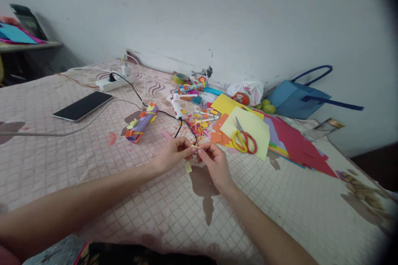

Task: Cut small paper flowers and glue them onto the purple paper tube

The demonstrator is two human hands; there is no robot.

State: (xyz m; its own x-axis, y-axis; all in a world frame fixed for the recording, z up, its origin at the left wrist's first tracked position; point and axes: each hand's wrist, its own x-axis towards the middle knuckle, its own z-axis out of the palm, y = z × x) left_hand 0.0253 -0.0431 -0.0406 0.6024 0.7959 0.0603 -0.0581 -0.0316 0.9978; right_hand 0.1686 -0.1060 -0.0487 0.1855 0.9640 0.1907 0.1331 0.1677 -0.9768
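L hand (pixel 173 154): fingers curled, thumb + index pinched on 1 end of paper bit (pixel 195 146).
R hand (pixel 216 162): same pinch, other end of bit; tips v. close to L hand's.
Paper bit: tiny, pale yellow, held btwn both hands, on near side of glue gun (pixel 176 107), slightly R of it.
2nd bit (pixel 188 167): pale yellow, on surface (pixel 124 161), near side of gun.
Scraps (pixel 200 126): multicol., just R of gun.
Roll (pixel 142 124): purple w/ paper flowers, L of gun.
Scissors (pixel 244 140): yellow + red handles, on pale yellow sheet (pixel 255 126), R of gun.
Phone (pixel 83 106): dark screen, well L of gun.
Bag (pixel 297 99): blue, far R of gun, nr wall.
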